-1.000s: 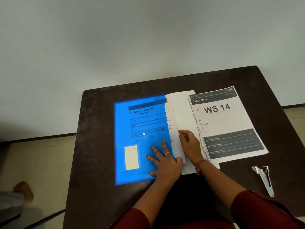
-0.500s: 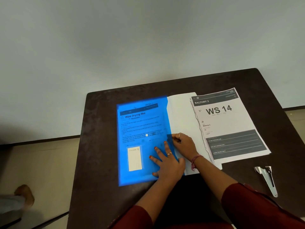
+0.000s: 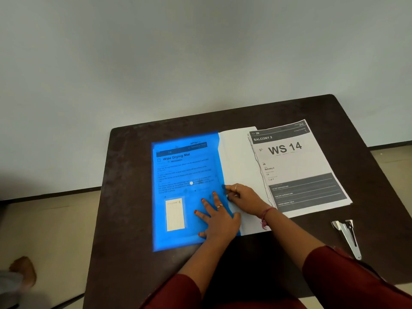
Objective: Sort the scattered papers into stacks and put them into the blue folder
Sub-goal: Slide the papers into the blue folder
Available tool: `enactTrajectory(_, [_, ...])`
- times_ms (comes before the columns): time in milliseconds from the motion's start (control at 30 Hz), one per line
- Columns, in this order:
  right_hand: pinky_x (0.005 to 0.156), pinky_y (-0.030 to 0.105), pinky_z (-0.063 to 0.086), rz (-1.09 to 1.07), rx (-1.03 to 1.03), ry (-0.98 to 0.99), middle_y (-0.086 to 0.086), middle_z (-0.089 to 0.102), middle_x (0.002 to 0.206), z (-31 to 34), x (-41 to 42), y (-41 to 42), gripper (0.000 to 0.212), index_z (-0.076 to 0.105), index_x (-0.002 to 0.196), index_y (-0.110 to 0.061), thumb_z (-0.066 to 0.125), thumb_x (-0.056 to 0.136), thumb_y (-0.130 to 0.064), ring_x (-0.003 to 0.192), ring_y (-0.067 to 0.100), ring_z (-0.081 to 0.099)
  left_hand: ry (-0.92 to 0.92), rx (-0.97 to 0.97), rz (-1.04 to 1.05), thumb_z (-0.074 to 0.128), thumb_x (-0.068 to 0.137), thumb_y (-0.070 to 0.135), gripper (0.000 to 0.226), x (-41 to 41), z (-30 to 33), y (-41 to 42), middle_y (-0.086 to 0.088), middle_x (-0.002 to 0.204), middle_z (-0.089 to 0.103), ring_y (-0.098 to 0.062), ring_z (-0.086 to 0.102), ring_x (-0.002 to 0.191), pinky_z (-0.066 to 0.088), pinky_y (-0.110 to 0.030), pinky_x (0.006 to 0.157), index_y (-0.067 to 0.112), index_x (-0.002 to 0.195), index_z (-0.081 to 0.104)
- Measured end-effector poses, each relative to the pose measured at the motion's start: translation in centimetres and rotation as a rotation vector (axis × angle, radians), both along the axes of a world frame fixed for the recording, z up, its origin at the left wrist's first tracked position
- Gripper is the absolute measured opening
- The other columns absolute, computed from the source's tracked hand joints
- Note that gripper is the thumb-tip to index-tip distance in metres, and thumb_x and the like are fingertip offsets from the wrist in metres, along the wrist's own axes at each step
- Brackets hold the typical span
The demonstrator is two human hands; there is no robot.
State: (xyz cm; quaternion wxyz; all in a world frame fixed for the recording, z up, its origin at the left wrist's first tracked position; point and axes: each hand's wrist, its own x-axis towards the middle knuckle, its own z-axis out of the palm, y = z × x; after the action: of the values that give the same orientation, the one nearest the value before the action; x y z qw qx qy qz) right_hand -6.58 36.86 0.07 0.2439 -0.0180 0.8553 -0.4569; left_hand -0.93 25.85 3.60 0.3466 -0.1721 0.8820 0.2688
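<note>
The blue folder [image 3: 185, 192] lies flat on the dark bench [image 3: 124, 197], left of centre, with a printed sheet headed "Wipe Drying Mat" visible through its translucent cover. A white stack of papers [image 3: 240, 157] protrudes from the folder's right edge. The left hand [image 3: 217, 216] rests flat on the folder's lower right part, fingers spread and straight, its grip apart. The right hand [image 3: 244, 198] has its grip clamped on the folder's right edge, fingertips pinching where cover meets paper. Just beside the white stack, to the right, lies a second stack topped by a sheet marked "WS 14" [image 3: 294, 166]. A metal stapler [image 3: 347, 235] lies near the bench's right front, well apart from the papers.
</note>
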Motion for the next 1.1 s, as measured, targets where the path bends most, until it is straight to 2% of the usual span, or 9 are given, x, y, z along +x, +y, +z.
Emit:
enactTrajectory(167, [0.099, 0.024, 0.045, -0.151, -0.147, -0.181, 0.012, 0.063, 0.123, 1.4, 0.1, 2.1, 0.038, 0.052, 0.132, 0.0, 0.055, 0.093, -0.003, 0.113, 0.02, 0.06, -0.061, -0.06, -0.011, 0.045, 0.094, 0.049, 0.082, -0.4, 0.0, 0.5, -0.006, 0.155, -0.031, -0.042, -0.025, 0.141, 0.015, -0.074, 0.103, 0.027, 0.153, -0.008])
enactTrajectory(400, [0.078, 0.021, 0.055, -0.5, -0.29, -0.131, 0.005, 0.069, 0.103, 3.8, 0.8, 9.3, 0.027, 0.063, 0.119, -0.006, 0.059, 0.092, -0.005, 0.09, 0.014, 0.066, 0.154, -0.246, -0.184, 0.048, 0.092, 0.035, 0.078, -1.3, 0.7, 2.8, -0.017, 0.157, -0.021, -0.046, -0.015, 0.142, 0.014, -0.066, 0.11, 0.014, 0.153, 0.003])
enactTrajectory(467, [0.083, 0.024, 0.054, -0.587, -0.255, -0.107, 0.003, 0.069, 0.104, 4.0, 0.7, 12.1, 0.026, 0.064, 0.118, -0.01, 0.06, 0.092, -0.009, 0.094, 0.015, 0.065, 0.295, -0.182, -0.179, 0.051, 0.091, 0.028, 0.07, -1.6, 0.8, 4.0, -0.022, 0.157, 0.0, -0.043, 0.005, 0.143, 0.027, -0.054, 0.113, 0.008, 0.15, 0.018])
enactTrajectory(533, [0.093, 0.032, 0.052, -0.657, -0.236, -0.076, 0.003, 0.067, 0.106, 4.0, 0.6, 14.9, 0.027, 0.063, 0.119, -0.012, 0.06, 0.092, -0.01, 0.101, 0.019, 0.063, 0.419, -0.098, -0.163, 0.052, 0.09, 0.022, 0.059, -2.2, 0.7, 5.3, -0.021, 0.149, 0.025, -0.038, 0.025, 0.134, 0.037, -0.043, 0.105, 0.004, 0.143, 0.034])
enactTrajectory(600, [0.099, 0.037, 0.049, -0.701, -0.201, -0.04, 0.004, 0.066, 0.11, 4.0, 0.3, 17.2, 0.029, 0.061, 0.12, -0.013, 0.06, 0.091, -0.008, 0.106, 0.02, 0.062, 0.415, 0.012, -0.104, 0.053, 0.091, 0.021, 0.052, -3.2, 0.7, 6.8, -0.014, 0.14, 0.038, -0.031, 0.034, 0.128, 0.035, -0.036, 0.103, 0.007, 0.14, 0.041])
enactTrajectory(800, [0.102, 0.037, 0.044, -0.72, -0.04, -0.008, 0.008, 0.056, 0.129, 3.9, -2.2, 22.3, 0.042, 0.054, 0.13, -0.009, 0.064, 0.089, -0.01, 0.118, 0.025, 0.054, 0.227, 0.413, 0.25, 0.055, 0.096, 0.021, 0.046, -6.9, 1.5, 10.5, -0.009, 0.142, 0.047, -0.024, 0.047, 0.128, 0.041, -0.032, 0.1, 0.008, 0.138, 0.041])
enactTrajectory(933, [0.103, 0.04, 0.043, -0.662, 0.097, 0.023, 0.012, 0.049, 0.138, 3.4, -4.6, 24.1, 0.054, 0.046, 0.138, -0.007, 0.066, 0.088, -0.012, 0.124, 0.029, 0.051, 0.246, 0.401, 0.328, 0.055, 0.096, 0.019, 0.04, -9.4, 0.7, 12.1, -0.003, 0.132, 0.051, -0.024, 0.052, 0.121, 0.045, -0.028, 0.09, 0.006, 0.132, 0.045])
enactTrajectory(1000, [0.104, 0.041, 0.041, -0.625, 0.146, 0.024, 0.013, 0.043, 0.143, 3.3, -5.8, 24.7, 0.058, 0.042, 0.141, -0.008, 0.066, 0.089, -0.014, 0.127, 0.031, 0.047, 0.26, 0.368, 0.341, 0.056, 0.095, 0.022, 0.034, -10.2, 0.0, 12.9, -0.004, 0.129, 0.054, -0.024, 0.055, 0.118, 0.05, -0.031, 0.094, 0.009, 0.125, 0.049])
enactTrajectory(1100, [0.105, 0.04, 0.04, -0.585, 0.168, 0.023, 0.014, 0.042, 0.143, 3.0, -7.2, 25.2, 0.059, 0.039, 0.143, -0.007, 0.064, 0.09, -0.016, 0.128, 0.031, 0.046, 0.265, 0.314, 0.361, 0.056, 0.094, 0.023, 0.043, -10.9, -0.4, 13.9, -0.009, 0.136, 0.05, -0.029, 0.051, 0.123, 0.046, -0.043, 0.102, 0.01, 0.134, 0.046])
